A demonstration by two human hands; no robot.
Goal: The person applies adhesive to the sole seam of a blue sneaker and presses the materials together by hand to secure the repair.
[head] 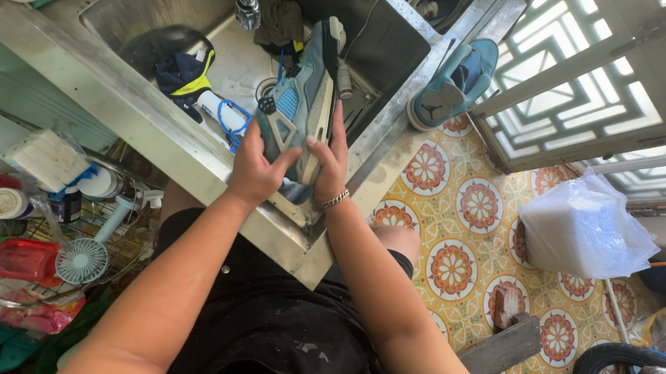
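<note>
Two bare hands hold one blue-grey high-top sneaker with a pale sole and blue mesh panels (pixel 302 96) over a stainless steel sink (pixel 152 125). The left hand (pixel 257 168) wraps its fingers and thumb around the near end of the sneaker from the left side, closed on it. The right hand (pixel 330 158), wearing a silver chain bracelet (pixel 333 201) at the wrist, presses its fingers up along the sole side from the right, also closed on the shoe. The sneaker's long axis runs away from the hands toward the far side of the sink, tilted slightly to the right, with its far end well beyond the fingertips and its pale sole edge facing right. Beyond the left hand, inside the basin, lie a dark navy and yellow cloth item (pixel 184 75) and a blue lace (pixel 232 118). To the right of the right hand, a second matching blue sneaker (pixel 452 83) rests on the sink's right rim, apart from both hands. Farther right, on the patterned orange and yellow floor tiles (pixel 459 225), sits a white plastic bag (pixel 582 226). Left of the left arm, a small pale blue handheld fan (pixel 83 258) lies on a wire rack.
</note>
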